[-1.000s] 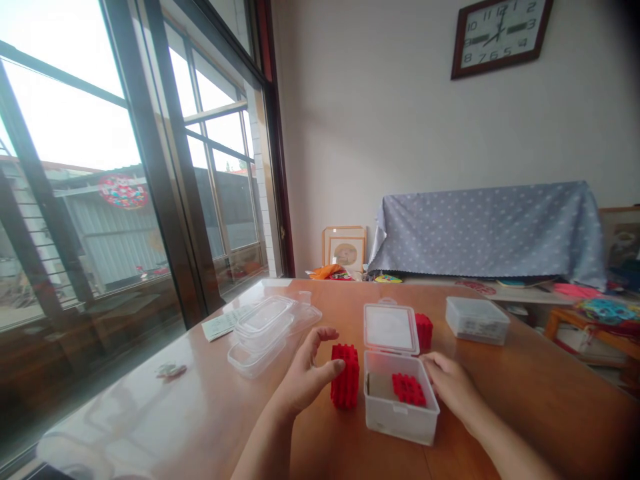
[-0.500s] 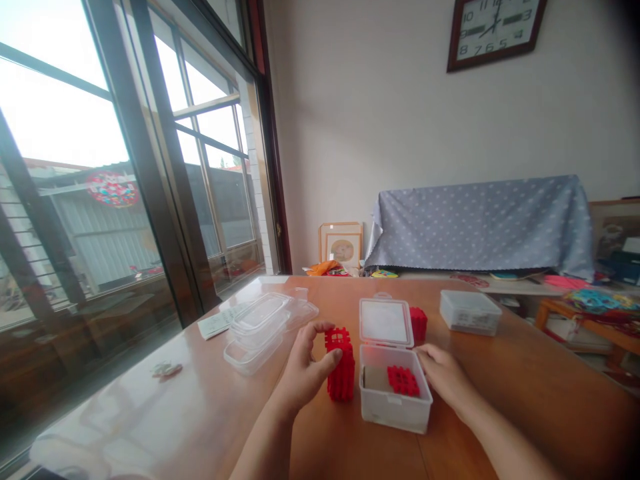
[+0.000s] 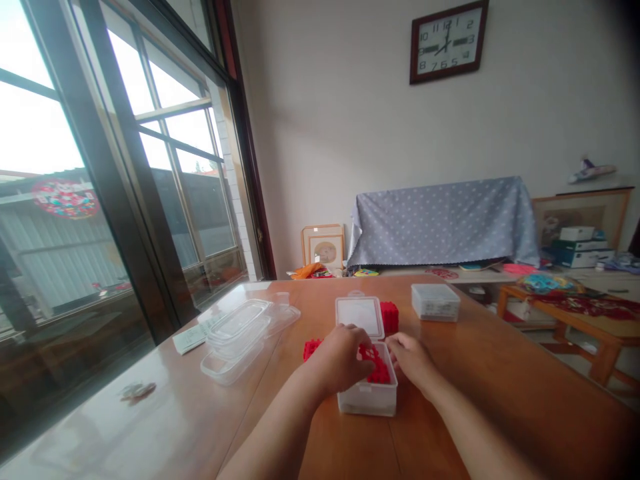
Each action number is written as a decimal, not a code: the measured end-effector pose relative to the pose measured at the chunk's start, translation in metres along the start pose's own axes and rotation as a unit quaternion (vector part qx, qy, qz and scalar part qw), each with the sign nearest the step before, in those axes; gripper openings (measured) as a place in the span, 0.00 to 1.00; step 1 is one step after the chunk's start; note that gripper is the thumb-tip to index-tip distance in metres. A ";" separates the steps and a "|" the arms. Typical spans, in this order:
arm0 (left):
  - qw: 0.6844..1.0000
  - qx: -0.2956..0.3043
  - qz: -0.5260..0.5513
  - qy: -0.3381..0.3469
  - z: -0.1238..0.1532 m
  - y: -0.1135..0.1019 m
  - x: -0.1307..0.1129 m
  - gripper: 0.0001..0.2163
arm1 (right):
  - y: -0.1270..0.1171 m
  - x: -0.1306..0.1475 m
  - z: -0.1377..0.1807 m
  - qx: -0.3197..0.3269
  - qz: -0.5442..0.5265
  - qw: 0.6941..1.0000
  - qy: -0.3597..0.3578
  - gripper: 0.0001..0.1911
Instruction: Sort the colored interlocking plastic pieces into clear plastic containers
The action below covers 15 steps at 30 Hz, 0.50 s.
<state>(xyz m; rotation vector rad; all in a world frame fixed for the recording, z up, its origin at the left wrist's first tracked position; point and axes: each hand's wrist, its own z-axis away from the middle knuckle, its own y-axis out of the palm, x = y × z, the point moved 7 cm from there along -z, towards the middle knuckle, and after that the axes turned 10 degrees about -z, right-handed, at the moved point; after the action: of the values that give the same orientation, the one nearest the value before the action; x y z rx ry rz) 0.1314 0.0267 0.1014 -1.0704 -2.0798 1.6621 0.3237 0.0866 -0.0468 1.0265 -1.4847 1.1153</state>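
Observation:
An open clear plastic box (image 3: 367, 405) stands in front of me, its hinged lid (image 3: 357, 317) tipped back. My left hand (image 3: 340, 360) reaches over the box from the left, fingers and thumb curled around red notched plastic pieces (image 3: 376, 367) at its opening. The hand hides part of the box, so which pieces are held and which lie inside is hard to separate. More red pieces (image 3: 313, 348) show on the table behind my left wrist. My right hand (image 3: 410, 357) is at the box's right rim, fingers bent against it, apparently steadying the side.
A red stack (image 3: 389, 316) stands behind the raised lid. Further back right sits a closed clear box (image 3: 435, 303). Clear lids and containers (image 3: 237, 340) lie at left by a paper booklet (image 3: 190, 339). A small shiny item (image 3: 137, 392) is near the left edge.
My left hand has moved right from the red stack to above the open box, with red pieces at its fingers. My right hand stays at the rim. The view has turned right.

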 end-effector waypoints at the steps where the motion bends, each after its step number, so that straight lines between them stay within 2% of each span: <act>1: 1.000 0.020 -0.004 0.001 -0.005 0.008 0.000 0.11 | -0.001 0.001 0.000 -0.001 -0.001 1.000 -0.002 0.18; 6: 0.995 0.092 -0.017 -0.016 -0.020 0.033 0.006 0.13 | -0.003 0.007 0.002 -0.006 -0.012 1.000 -0.010 0.19; 15: 0.996 0.093 -0.013 0.003 -0.024 0.036 0.002 0.10 | -0.006 0.008 0.000 -0.008 -0.029 0.999 -0.017 0.19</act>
<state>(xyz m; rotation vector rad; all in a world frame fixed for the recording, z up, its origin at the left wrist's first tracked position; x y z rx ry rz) 0.1587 0.0479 0.0748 -0.9823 -1.8817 1.7954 0.3282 0.0842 -0.0377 1.0767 -1.4796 1.0477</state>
